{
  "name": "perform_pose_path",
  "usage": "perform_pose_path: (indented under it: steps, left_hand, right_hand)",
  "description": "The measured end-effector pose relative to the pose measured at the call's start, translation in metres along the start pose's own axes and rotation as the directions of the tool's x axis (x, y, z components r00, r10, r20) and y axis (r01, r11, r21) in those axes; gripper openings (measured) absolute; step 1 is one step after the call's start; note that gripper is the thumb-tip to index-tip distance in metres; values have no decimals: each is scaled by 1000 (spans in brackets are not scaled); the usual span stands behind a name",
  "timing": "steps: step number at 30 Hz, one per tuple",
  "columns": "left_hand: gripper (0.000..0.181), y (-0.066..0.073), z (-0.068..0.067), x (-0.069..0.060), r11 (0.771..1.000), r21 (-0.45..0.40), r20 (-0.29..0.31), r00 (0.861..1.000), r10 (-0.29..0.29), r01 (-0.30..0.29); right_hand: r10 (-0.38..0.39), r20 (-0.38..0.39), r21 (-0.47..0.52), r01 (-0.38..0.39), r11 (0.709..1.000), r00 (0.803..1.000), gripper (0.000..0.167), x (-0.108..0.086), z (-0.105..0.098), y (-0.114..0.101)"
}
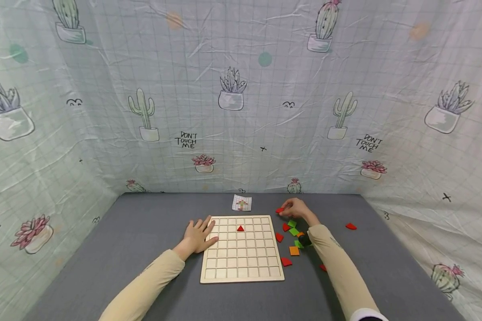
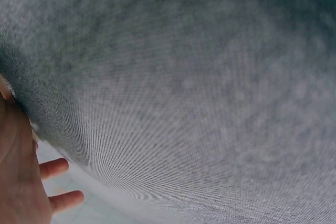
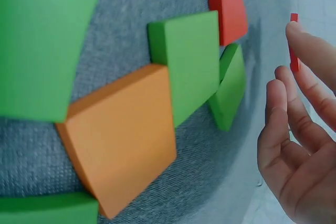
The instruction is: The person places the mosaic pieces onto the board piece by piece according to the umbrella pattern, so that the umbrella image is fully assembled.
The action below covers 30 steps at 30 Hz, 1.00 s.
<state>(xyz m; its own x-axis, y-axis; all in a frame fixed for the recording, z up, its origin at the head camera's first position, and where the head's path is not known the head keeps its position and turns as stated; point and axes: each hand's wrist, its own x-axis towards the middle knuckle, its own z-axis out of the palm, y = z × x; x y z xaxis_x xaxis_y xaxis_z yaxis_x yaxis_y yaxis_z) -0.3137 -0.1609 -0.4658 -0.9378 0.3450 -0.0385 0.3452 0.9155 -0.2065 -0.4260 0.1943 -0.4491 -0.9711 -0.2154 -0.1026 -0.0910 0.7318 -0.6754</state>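
A pale wooden board [image 1: 247, 249] with a square grid lies on the grey table, and one red triangle [image 1: 240, 228] sits in a cell of its upper part. My left hand [image 1: 197, 235] rests with fingers spread on the board's left edge. Beyond the board's upper right corner, my right hand [image 1: 297, 209] pinches a thin red tile [image 3: 294, 43] between thumb and fingertips. Beneath my right wrist are green tiles [image 3: 191, 66], an orange square [image 3: 123, 135] and another red tile [image 3: 228, 9]. The left wrist view holds mostly grey table surface and part of that hand.
A small printed card [image 1: 242, 203] with a coloured grid picture lies behind the board. Several loose red tiles, one of them a red tile [image 1: 286, 262] by the board's right edge, are scattered rightward. A lone red piece [image 1: 351, 226] lies farther right. A patterned curtain [image 1: 233, 147] encloses the table.
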Motion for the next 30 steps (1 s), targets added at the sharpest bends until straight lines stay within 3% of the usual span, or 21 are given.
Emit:
perform_pose_path:
  steps: [6,15,19,22,24,26,30]
  left_hand:
    - [63,0,-1,-2,1000,-8,-8,1000,2,-2]
    - [64,-1,0,0,1000,4,-6,1000,8,-8]
    - [71,-7,15,9,1000,20,-14,1000,8,-8]
    - [74,-8,19,11,999,43,-18,1000,13,-12]
    - [71,-7,16,9,1000,24,-29,999,14,-13]
    - [65,-3,4,4,1000,27,-4,1000,10,-10]
    - [64,-1,1,1,1000,21,-8,1000,7,-7]
  right_hand:
    - [-91,-25,-14,90,996,996,30,-6,5,-9]
    - [-181,21,-35,182,983,983,26,-18,18,-23]
    - [-213,23,-49,214,976,977,25,-24,21,-31]
    - [-236,25,-49,237,970,971,25,-29,24,-37]
    - [-259,33,-32,260,965,965,25,-32,27,-41]
    - [-283,42,-19,284,959,958,26,-34,31,-44]
    - [-291,40,-30,293,956,956,27,-38,41,-53]
